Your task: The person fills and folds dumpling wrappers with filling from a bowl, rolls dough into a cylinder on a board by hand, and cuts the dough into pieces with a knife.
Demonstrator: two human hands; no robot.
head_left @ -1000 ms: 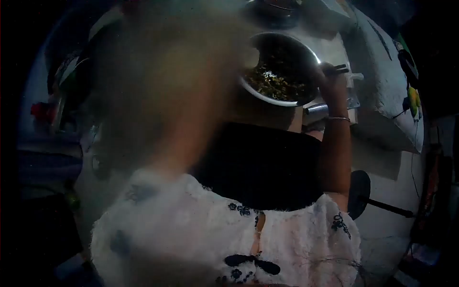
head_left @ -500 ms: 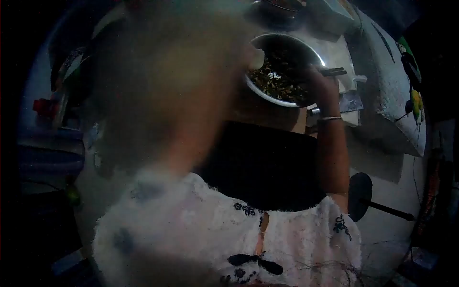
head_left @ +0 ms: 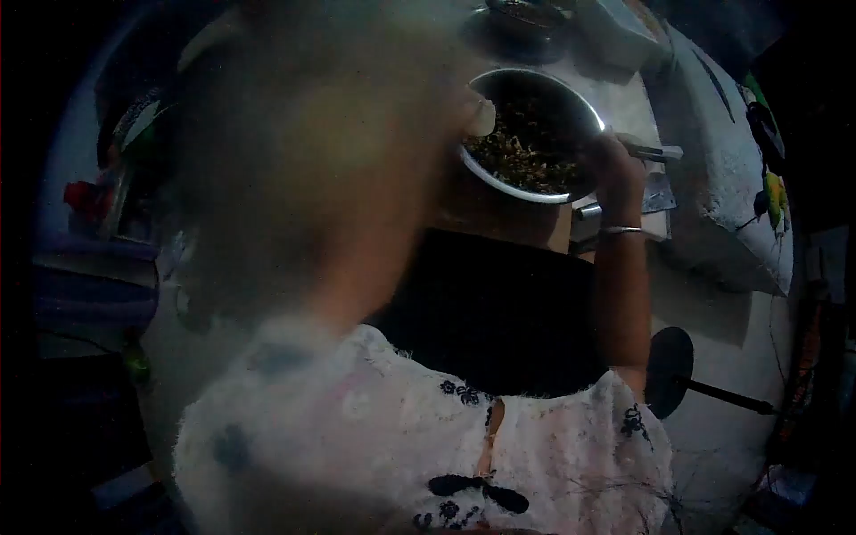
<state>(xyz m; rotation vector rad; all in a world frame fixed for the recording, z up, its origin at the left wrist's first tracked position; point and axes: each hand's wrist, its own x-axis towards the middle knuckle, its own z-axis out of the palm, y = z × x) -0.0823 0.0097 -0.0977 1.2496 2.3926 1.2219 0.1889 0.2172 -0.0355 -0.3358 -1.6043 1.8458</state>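
Note:
A round metal pan [head_left: 535,198] with a shiny rim holds a dark mass of chopped, leafy-looking food [head_left: 530,147]. At its left rim, my left hand [head_left: 465,114] is closed on a small pale pad [head_left: 482,118], perhaps folded cloth. Haze and blur hide much of that hand and forearm. My right hand [head_left: 617,171], with a bangle at the wrist, is closed at the pan's right edge. Its fingertips are in shadow. A dark bar with a pale end [head_left: 655,152] sticks out to the right, just beyond this hand.
Another dark round vessel [head_left: 517,31] stands behind the pan. A white block-like object [head_left: 615,36] is beside it. Below my right hand lies a flat metallic piece [head_left: 660,192]. A black disc with a rod [head_left: 670,373] is at lower right, and a red object [head_left: 86,198] at far left.
The pan has shifted slightly downward in view, and the bright glint on the food is gone. My right hand has moved a little right and down. The dark bar beside it now appears farther right.

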